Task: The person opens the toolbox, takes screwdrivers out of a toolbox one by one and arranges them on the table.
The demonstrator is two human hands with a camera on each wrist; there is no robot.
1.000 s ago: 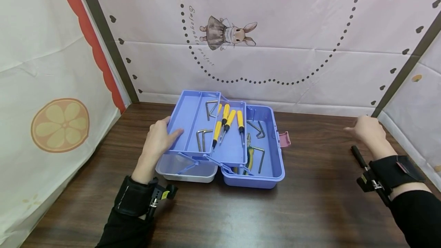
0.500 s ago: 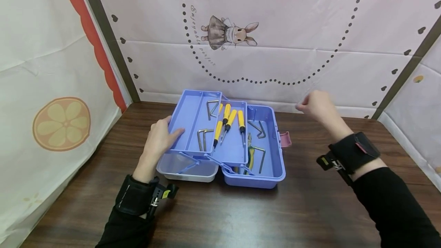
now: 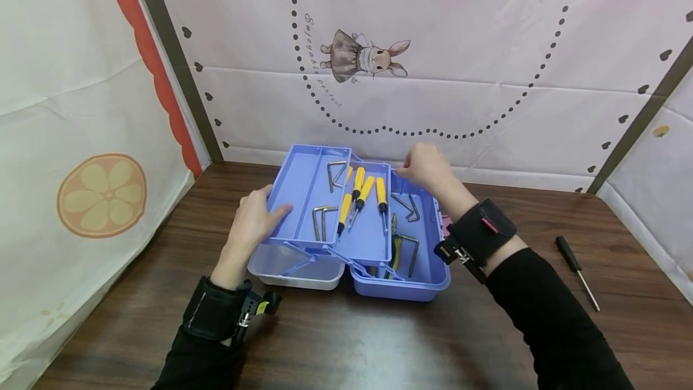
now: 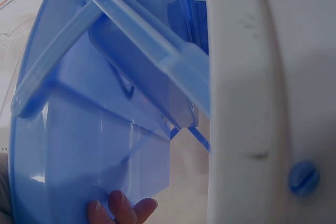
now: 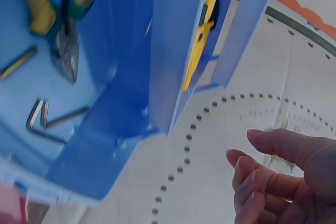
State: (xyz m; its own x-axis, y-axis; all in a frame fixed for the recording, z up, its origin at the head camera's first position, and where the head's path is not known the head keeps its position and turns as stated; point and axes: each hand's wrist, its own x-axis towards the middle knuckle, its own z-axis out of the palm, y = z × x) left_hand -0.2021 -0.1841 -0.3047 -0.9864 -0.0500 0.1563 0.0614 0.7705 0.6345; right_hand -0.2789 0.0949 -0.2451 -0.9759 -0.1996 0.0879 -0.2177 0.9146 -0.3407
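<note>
A blue toolbox [image 3: 397,290] stands with its stepped trays spread out. My left hand [image 3: 251,218] grips the left edge of the upper tray [image 3: 289,197], thumb over the rim; its fingertips [image 4: 123,208] show against the tray in the left wrist view. Hex keys [image 3: 316,224] lie in that tray. Several yellow-handled screwdrivers [image 3: 364,191] lie around the middle tray [image 3: 363,245]. Over the box's back right corner is my right hand [image 3: 430,167]; the right wrist view shows its fingers loosely bent, holding nothing. Pliers [image 5: 65,51] and more hex keys [image 5: 39,116] lie in the bottom compartment.
A black-handled screwdriver [image 3: 567,254] lies on the wooden table [image 3: 346,342] at the right. The whitish lid [image 3: 303,281] rests under the upper tray. A pink latch [image 3: 446,224] sticks out at the box's right side. Patterned cloth walls [image 3: 460,29] stand behind and beside the table.
My right hand has moved left from the table's right side to above the toolbox, leaving the black-handled screwdriver in full view. The left hand stays on the tray.
</note>
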